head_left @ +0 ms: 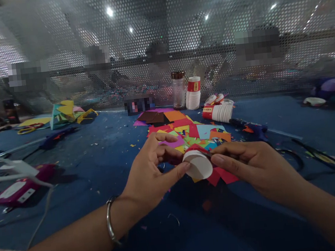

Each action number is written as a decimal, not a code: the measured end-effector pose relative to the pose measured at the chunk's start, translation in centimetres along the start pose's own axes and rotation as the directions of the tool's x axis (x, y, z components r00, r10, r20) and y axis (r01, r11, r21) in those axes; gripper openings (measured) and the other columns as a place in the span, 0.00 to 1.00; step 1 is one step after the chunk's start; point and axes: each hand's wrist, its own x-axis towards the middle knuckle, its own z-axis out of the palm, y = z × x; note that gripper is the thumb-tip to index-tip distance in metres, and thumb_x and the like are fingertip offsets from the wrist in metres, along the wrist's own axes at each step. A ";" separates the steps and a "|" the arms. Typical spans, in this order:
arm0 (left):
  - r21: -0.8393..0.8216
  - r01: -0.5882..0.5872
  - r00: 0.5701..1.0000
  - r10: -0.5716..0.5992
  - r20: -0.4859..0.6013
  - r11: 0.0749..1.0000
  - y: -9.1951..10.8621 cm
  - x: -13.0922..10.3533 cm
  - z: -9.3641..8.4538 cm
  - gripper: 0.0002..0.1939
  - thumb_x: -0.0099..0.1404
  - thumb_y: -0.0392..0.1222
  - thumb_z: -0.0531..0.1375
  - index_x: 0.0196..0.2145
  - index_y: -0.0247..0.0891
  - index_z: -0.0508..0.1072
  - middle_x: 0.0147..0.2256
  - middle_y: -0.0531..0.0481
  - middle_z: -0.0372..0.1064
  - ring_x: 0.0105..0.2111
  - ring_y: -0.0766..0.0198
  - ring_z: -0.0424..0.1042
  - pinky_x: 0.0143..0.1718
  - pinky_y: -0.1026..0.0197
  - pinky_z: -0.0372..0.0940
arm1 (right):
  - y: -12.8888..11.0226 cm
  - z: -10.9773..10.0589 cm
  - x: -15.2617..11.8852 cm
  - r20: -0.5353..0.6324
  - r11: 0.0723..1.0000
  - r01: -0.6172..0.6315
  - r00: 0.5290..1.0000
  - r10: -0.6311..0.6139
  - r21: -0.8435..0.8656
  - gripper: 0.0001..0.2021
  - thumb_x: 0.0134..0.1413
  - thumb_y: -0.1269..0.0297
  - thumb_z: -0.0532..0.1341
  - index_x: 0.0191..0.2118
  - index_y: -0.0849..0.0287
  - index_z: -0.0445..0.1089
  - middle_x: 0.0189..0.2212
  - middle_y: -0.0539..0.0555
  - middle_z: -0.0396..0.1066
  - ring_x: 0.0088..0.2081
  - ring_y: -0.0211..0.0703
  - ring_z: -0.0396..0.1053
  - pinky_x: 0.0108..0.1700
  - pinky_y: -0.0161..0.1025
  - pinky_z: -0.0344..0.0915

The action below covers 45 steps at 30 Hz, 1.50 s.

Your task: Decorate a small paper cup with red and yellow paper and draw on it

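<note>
Between my hands is a small paper cup piece (201, 166), white on its round face and red along the upper rim. My left hand (152, 169), with a silver bangle at the wrist, grips its left edge between thumb and fingers. The thumb and fingers of my right hand (256, 168) pinch its right edge, near a thin dark strip that I cannot make out. Behind and below the cup lies a pile of coloured paper pieces (183, 134), with red paper (226, 175) nearest to my right hand.
Stacked paper cups (194, 98) stand beside a clear bottle (178, 92); more cups (218, 112) lie on their side. Glue guns lie right (254, 130) and left (58, 138). A magenta power strip (27, 188) with cables is at left. A perforated metal screen (157, 26) rises behind.
</note>
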 end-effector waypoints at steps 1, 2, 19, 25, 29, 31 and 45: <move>-0.005 0.003 1.000 -0.003 0.000 1.000 0.0 0.0 0.0 0.21 0.58 0.37 0.71 0.45 0.41 0.66 0.32 0.55 0.78 0.33 0.65 0.79 0.38 0.62 0.73 | 0.0 0.0 0.0 -0.002 1.000 0.001 1.000 -0.001 0.001 0.18 0.59 0.42 0.64 0.35 0.50 0.84 0.30 0.51 0.80 0.30 0.41 0.73 0.30 0.35 0.67; -0.008 0.005 1.000 -0.005 0.000 1.000 0.0 0.0 0.0 0.21 0.58 0.37 0.71 0.45 0.41 0.66 0.32 0.55 0.78 0.33 0.65 0.79 0.38 0.62 0.73 | 0.1 0.0 -0.1 -0.003 1.000 0.001 1.000 -0.001 0.004 0.18 0.59 0.42 0.65 0.36 0.50 0.84 0.30 0.50 0.80 0.30 0.41 0.73 0.30 0.35 0.67; -0.008 0.064 0.998 -0.064 0.000 0.998 0.1 -0.2 0.0 0.20 0.56 0.39 0.71 0.42 0.41 0.65 0.32 0.53 0.77 0.33 0.62 0.80 0.38 0.59 0.74 | 0.0 -0.1 -0.2 0.006 1.000 -0.018 1.000 0.018 -0.004 0.18 0.59 0.42 0.64 0.38 0.49 0.84 0.30 0.52 0.80 0.29 0.43 0.71 0.28 0.36 0.66; 0.034 0.061 0.998 -0.061 -0.003 0.998 0.1 -0.2 0.1 0.19 0.56 0.39 0.70 0.40 0.41 0.66 0.34 0.51 0.79 0.35 0.61 0.80 0.39 0.58 0.75 | 0.0 0.0 -0.2 0.000 1.000 -0.019 1.000 0.019 0.020 0.17 0.57 0.42 0.66 0.33 0.50 0.84 0.29 0.51 0.79 0.30 0.42 0.72 0.29 0.35 0.67; 0.022 0.094 0.996 -0.094 0.008 0.995 0.0 -0.2 0.1 0.19 0.56 0.39 0.70 0.41 0.41 0.65 0.35 0.50 0.79 0.36 0.59 0.81 0.40 0.57 0.76 | -0.3 0.0 -0.3 0.005 1.000 0.002 1.000 -0.002 0.012 0.17 0.58 0.42 0.66 0.33 0.50 0.83 0.29 0.50 0.79 0.30 0.42 0.72 0.30 0.36 0.68; 0.003 0.115 0.993 -0.115 0.026 0.993 0.0 -0.2 0.2 0.19 0.56 0.39 0.70 0.41 0.41 0.65 0.34 0.50 0.78 0.35 0.59 0.81 0.40 0.56 0.76 | -0.4 -0.1 -0.3 0.012 1.000 0.000 1.000 0.000 0.013 0.18 0.58 0.41 0.66 0.32 0.50 0.83 0.29 0.51 0.79 0.30 0.43 0.73 0.31 0.36 0.68; 0.029 0.039 0.999 -0.040 0.006 0.999 0.1 -0.2 -0.1 0.17 0.56 0.38 0.71 0.38 0.41 0.66 0.32 0.53 0.76 0.34 0.64 0.79 0.39 0.61 0.74 | -0.1 -0.2 -0.1 0.021 0.998 -0.021 1.000 0.020 0.053 0.19 0.57 0.42 0.66 0.34 0.52 0.83 0.28 0.51 0.79 0.30 0.41 0.72 0.32 0.34 0.68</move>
